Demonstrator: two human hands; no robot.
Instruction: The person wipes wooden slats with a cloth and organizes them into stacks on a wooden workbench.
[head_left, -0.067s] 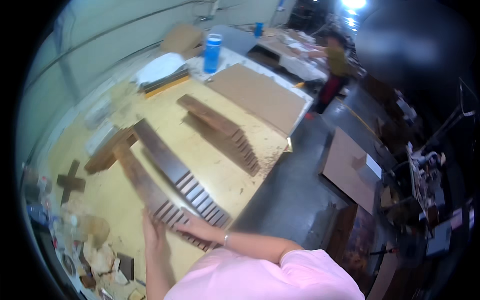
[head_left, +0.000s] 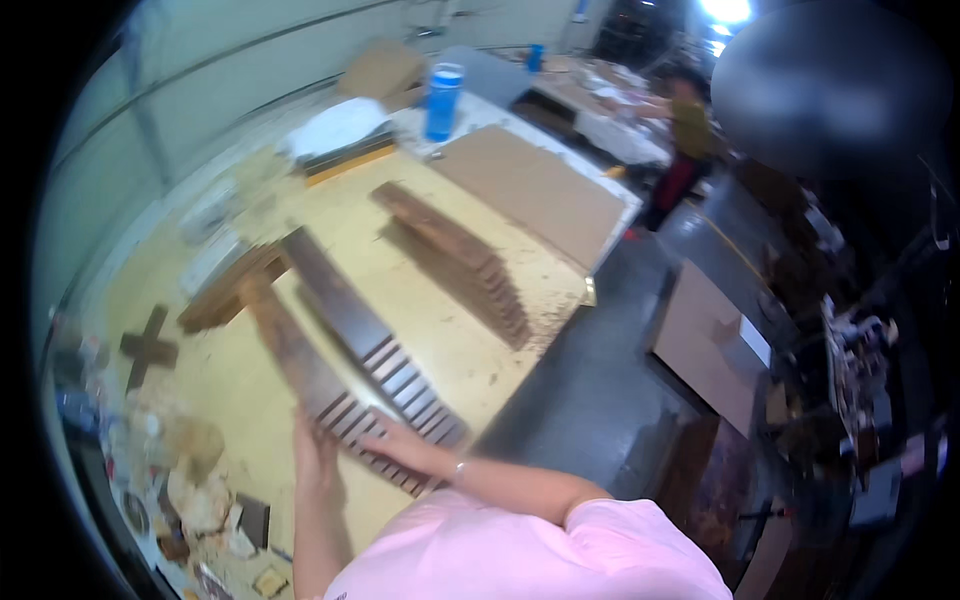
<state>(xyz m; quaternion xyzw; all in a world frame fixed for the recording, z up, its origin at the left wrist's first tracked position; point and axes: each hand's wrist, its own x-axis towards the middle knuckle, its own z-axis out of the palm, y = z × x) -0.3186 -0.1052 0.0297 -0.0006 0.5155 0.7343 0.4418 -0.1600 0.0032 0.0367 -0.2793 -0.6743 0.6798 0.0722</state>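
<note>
Whole view soft with blur. Dark rounded shape [head_left: 830, 90] covers the upper right corner; what it is, I can't make out. Far background dim; co-worker [head_left: 690, 130] at another table there, smeared, hands unclear. The wearer's pink shirt [head_left: 520, 550] fills the lower middle, and the left forearm is cut off at the bottom edge.

Near slotted board [head_left: 305, 365], dark brown, lies on the pale yellow table [head_left: 240, 390] on a slant, its slotted end toward the wearer. Right hand [head_left: 400, 445] lies over the slotted end from the right, hiding some slots; fingers partly bent, fingertips lost in blur, so cannot tell whether they grip or only rest. Bracelet [head_left: 459, 472] at that wrist. Left hand [head_left: 316, 450] upright along the board's left edge, thumb side toward the slots; its hold on the wood cannot be told either. Board runs away from both hands, up and left; its far end is near a brown wood stack [head_left: 215, 295], contact unclear.

Second slotted board [head_left: 345, 310] just beside, on the right. Third slotted piece [head_left: 440, 235] farther off, well apart from the hands. Wooden cross [head_left: 150, 348] well to the left.
</note>
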